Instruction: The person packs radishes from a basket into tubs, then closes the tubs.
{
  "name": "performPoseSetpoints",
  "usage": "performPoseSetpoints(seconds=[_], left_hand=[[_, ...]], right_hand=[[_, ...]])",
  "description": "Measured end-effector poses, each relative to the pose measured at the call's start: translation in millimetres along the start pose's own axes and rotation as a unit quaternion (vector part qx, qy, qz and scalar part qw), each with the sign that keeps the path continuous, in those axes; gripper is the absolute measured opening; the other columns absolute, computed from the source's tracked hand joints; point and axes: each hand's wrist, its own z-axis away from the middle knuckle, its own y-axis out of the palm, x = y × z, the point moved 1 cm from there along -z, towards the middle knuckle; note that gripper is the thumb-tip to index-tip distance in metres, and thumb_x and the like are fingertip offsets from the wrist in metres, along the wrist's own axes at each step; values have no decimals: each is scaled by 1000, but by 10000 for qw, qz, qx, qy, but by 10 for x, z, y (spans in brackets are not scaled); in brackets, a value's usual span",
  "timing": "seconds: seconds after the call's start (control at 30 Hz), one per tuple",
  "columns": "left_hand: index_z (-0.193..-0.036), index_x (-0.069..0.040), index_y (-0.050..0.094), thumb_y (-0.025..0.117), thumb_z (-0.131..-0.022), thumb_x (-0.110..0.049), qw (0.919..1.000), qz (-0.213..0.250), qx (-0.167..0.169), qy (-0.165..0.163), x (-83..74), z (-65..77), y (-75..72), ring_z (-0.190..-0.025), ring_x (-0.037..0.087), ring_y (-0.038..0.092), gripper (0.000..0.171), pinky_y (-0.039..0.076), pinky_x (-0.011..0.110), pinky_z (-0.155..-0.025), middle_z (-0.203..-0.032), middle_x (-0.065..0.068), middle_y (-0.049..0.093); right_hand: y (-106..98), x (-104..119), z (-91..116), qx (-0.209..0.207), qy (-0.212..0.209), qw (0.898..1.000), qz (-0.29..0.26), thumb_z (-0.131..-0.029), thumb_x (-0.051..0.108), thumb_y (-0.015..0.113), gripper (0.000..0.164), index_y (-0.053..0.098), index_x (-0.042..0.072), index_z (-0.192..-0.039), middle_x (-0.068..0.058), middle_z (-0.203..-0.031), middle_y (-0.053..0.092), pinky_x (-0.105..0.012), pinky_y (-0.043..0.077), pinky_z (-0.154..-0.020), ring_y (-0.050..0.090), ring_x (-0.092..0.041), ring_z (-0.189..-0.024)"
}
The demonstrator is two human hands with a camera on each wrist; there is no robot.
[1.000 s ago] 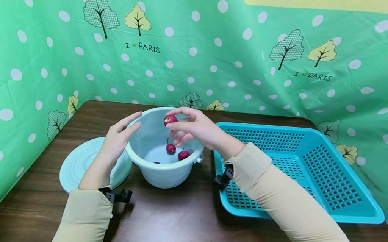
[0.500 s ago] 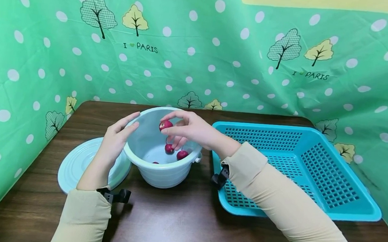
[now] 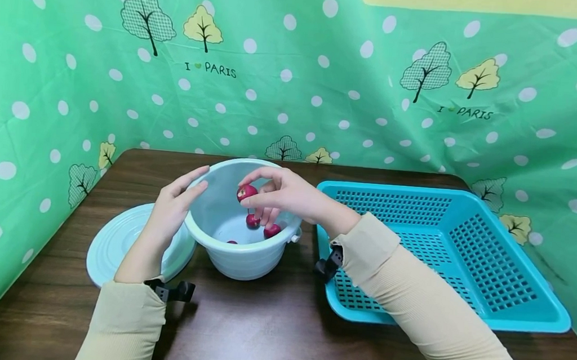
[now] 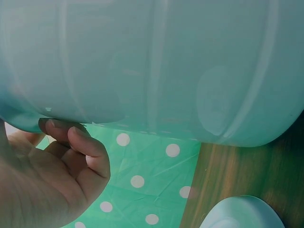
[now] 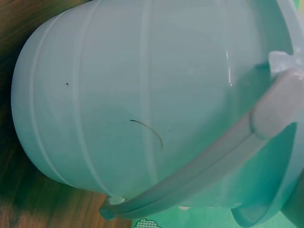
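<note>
In the head view a light blue bucket point(image 3: 243, 264) stands upright on the table. My left hand point(image 3: 171, 210) holds the bucket's rim at its left side; in the left wrist view the bent fingers point(image 4: 97, 154) of that hand lie against the wall just below the rim. Over the bucket's opening, my right hand point(image 3: 287, 194) pinches a dark red cherry point(image 3: 247, 193) between thumb and index finger. Lower down inside the bucket are more cherries, one point(image 3: 252, 220) in the middle and another point(image 3: 271, 231) to its right. The near wall hides most of a third point(image 3: 232, 242).
A round light blue lid point(image 3: 116, 240) lies on the table left of the bucket, partly behind the left forearm. At right stands a turquoise slotted basket point(image 3: 506, 324), with the right forearm across it. The bucket's handle point(image 5: 190, 175) hangs down in the right wrist view.
My right hand has lowered the pinched cherry a little into the bucket and slightly left. The left hand keeps its place at the rim.
</note>
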Motion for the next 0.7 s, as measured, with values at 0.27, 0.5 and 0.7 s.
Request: performPoseSetpoints(seconds=[0.27, 0.5, 0.7], left_hand=[[-150, -18, 46, 52, -103, -36, 10000, 10, 9, -4, -4, 0, -2, -147, 23, 31, 51, 25, 54, -119, -157, 3, 40], [-150, -18, 46, 51, -103, -36, 10000, -1, 18, -32, 7, -4, 11, -147, 25, 31, 51, 24, 56, -119, -157, 3, 40], [-149, -18, 47, 52, -102, -37, 10000, 7, 5, 24, 9, -7, 9, -148, 23, 31, 51, 24, 54, -119, -157, 2, 40]], right_hand=[[-3, 1, 3, 50, -9, 9999, 89, -91, 13, 71, 31, 64, 9, -121, -10, -81, 71, -37, 60, -61, 67, -21, -63], [-12, -24, 12, 55, -93, 9999, 71, -92, 13, 70, 35, 61, 8, -125, -13, -79, 69, -39, 60, -63, 67, -23, -61], [-26, -33, 27, 0, -239, 9997, -60, -92, 12, 68, 32, 63, 8, -123, -15, -77, 68, -41, 60, -63, 66, -23, -61]])
